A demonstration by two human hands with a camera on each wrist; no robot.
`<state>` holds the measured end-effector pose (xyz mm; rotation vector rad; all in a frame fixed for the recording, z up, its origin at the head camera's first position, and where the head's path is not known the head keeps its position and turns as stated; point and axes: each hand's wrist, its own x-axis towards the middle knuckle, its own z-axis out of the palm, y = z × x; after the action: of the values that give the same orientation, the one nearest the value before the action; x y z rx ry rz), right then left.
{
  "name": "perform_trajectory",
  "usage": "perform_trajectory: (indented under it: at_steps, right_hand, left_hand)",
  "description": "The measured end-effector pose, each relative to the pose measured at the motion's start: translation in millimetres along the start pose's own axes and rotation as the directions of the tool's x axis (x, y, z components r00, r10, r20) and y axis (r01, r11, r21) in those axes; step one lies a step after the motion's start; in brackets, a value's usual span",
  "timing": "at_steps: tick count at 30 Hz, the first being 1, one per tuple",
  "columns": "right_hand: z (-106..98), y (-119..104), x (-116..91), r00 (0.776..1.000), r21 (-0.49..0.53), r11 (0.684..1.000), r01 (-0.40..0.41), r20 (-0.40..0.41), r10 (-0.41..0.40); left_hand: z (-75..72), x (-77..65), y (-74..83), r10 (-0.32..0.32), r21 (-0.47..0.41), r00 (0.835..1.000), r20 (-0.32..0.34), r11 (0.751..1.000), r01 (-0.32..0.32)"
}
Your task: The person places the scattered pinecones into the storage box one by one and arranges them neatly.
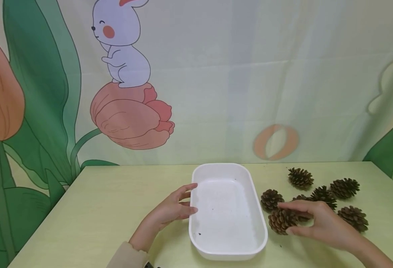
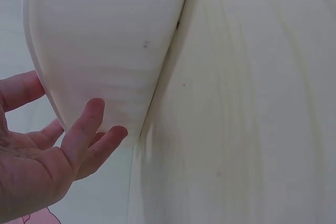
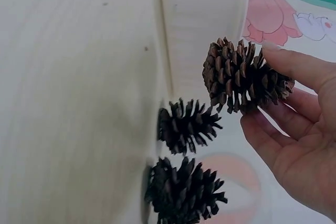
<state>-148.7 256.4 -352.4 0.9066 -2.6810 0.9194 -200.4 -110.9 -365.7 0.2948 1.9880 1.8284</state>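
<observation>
My right hand (image 1: 327, 225) pinches a brown pinecone (image 3: 231, 74) between thumb and fingers. In the right wrist view this pinecone stands higher than two others, the nearer one (image 3: 189, 127) and a darker one (image 3: 186, 190). A long white plastic tray (image 1: 228, 247) lies at the middle of the table, with a few dark specks in it. Along its left rim my left hand (image 1: 171, 208) rests with spread, fairly straight fingers, fingertips right at the rim. The left wrist view shows these fingers (image 2: 86, 124) against the tray's outer wall.
More pinecones lie right of the tray: one (image 1: 272, 200) close by its wall, one (image 1: 300, 178) farther back, one (image 1: 345, 188) and one (image 1: 353, 218) at the right. A curtain (image 1: 203, 93) with a printed rabbit and tulips hangs behind the pale yellow table (image 1: 116, 208).
</observation>
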Motion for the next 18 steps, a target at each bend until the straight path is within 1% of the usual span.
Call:
perform_trajectory:
  at_steps: [6,10,13,18]
  right_hand:
    - [-4.5,-11.9,6.6,0.996,0.072,0.994,-0.084,0.000,0.084]
    - [-5.9,-15.5,11.5,0.999,0.123,0.992,-0.040,-0.018,0.042]
    - [-5.1,-18.5,15.1,0.999,0.142,0.990,0.002,-0.040,0.004]
    - [-3.4,-27.6,22.0,0.999,0.154,0.988,0.022,-0.047,-0.015]
  left_hand:
    - [1.8,-1.2,0.6,-0.002,0.002,1.000,-0.006,1.000,0.002]
    - [2.4,-1.4,0.7,-0.006,0.004,1.000,-0.014,1.000,0.006]
    - [2.0,-0.9,0.5,-0.008,0.005,1.000,-0.018,1.000,0.008]
    - [1.9,-0.3,0.4,-0.014,0.006,1.000,-0.023,1.000,0.014]
